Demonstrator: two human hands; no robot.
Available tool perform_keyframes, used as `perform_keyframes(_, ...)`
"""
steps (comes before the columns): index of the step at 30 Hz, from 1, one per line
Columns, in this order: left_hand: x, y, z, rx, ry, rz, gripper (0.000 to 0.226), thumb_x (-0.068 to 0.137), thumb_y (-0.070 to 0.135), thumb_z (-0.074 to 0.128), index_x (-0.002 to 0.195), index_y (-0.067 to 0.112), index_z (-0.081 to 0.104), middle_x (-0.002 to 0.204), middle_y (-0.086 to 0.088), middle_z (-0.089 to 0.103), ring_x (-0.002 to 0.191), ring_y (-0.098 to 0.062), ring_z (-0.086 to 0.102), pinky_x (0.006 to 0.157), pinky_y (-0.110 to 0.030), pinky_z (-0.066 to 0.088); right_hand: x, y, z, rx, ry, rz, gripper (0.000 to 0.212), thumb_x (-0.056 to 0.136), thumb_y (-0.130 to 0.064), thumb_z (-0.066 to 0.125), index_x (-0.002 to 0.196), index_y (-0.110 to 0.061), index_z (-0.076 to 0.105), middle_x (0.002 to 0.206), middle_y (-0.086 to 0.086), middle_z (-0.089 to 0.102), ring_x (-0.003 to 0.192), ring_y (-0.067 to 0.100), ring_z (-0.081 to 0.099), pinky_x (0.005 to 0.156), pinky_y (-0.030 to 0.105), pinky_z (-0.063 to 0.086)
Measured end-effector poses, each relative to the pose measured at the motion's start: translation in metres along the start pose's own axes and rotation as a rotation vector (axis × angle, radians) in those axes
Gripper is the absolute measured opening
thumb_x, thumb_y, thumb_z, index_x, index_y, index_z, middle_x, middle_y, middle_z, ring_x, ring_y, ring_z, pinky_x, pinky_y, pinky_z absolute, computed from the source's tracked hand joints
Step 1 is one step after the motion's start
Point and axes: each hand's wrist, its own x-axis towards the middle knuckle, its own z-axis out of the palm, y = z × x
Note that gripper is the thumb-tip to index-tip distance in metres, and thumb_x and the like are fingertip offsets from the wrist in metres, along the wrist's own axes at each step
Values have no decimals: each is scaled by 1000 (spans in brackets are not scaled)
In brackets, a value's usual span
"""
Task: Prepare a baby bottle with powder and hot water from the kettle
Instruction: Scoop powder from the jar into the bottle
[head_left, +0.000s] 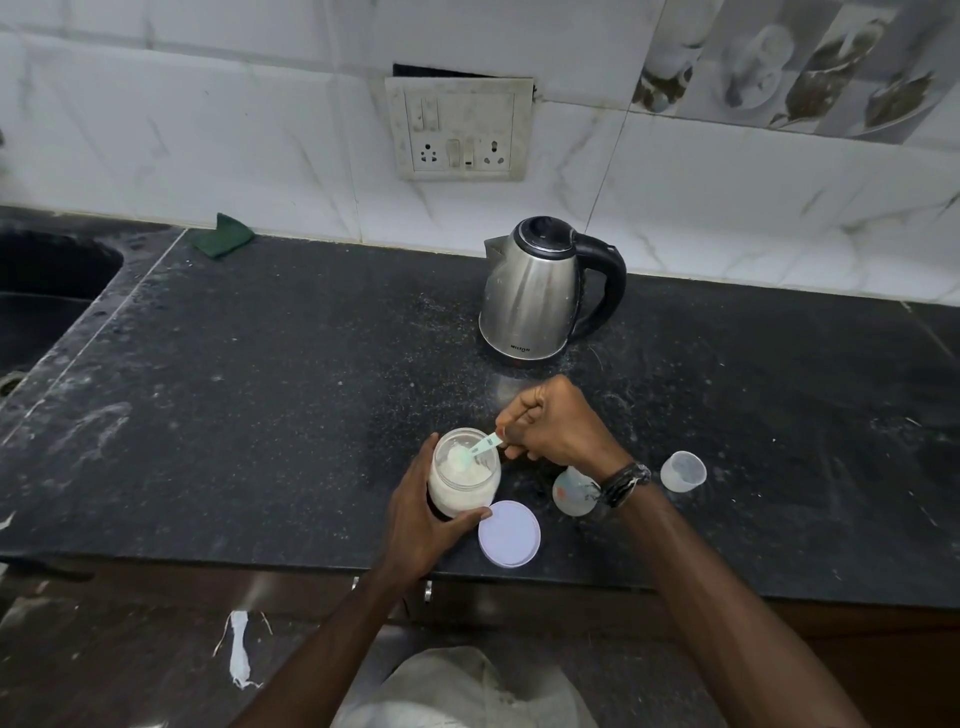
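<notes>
My left hand (423, 519) wraps around a clear jar of white powder (464, 480) standing near the front edge of the black counter (260, 389). My right hand (558, 423) pinches the handle of a pale green scoop (478, 450) whose bowl sits inside the jar's mouth. The jar's white lid (509, 533) lies flat just right of the jar. A baby bottle (573, 491) with a printed pattern stands behind my right wrist, partly hidden. Its clear cap (683, 471) rests further right. A steel kettle (535, 291) with a black handle stands behind.
A black sink (47, 291) is set into the counter at the far left. A green cloth (223, 236) lies against the tiled wall. A switch and socket panel (460, 130) is mounted on the wall above the kettle.
</notes>
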Motion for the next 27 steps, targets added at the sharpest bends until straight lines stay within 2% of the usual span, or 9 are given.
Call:
perform_keyframes(3,0,0,0,7,2,3,112,57,58,89,150,28,34,150,3,49,137,-8,46,114,-34,39,-1,5,-3,-29,16,-27,6,85,-1,70,82,-5,73,71,11,76,69,24,75,53,22,54)
perform_keyframes(8,0,-3,0,17,8,1,112,57,54,91,150,23,37,151,3,49,138,-9,46,113,-39,40,-3,12,-4,-158,57,-109,14,82,2,70,75,-10,75,66,5,74,61,14,73,52,13,50)
perform_keyframes(13,0,-4,1,28,10,-9,113,57,53,92,150,16,38,151,2,49,138,-12,47,113,-45,41,-2,10,-4,-184,80,-166,10,81,0,72,78,-8,76,68,1,75,63,11,73,59,18,56)
perform_keyframes(20,-1,-1,1,15,1,-14,115,57,58,88,151,16,38,151,2,48,138,-10,46,114,-40,40,-2,14,1,-217,98,-235,11,82,-2,73,77,-11,75,70,0,75,63,8,72,68,28,61)
perform_keyframes(27,-1,0,1,15,-11,-8,116,56,61,87,151,16,38,152,2,48,138,-11,46,114,-32,39,-3,13,1,-205,107,-266,10,85,-2,72,80,-10,76,68,0,74,62,6,71,65,22,60)
